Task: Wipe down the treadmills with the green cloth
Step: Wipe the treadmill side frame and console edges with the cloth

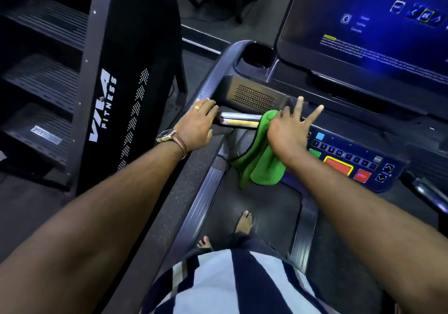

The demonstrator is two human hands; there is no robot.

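Left hand [197,124] flat on side rail [206,90], bracing me. Right hand [286,132] pressing green cloth [259,158] over grip bar [238,119] for wiping; fingers splayed, thumb hidden, can't tell if clasped.
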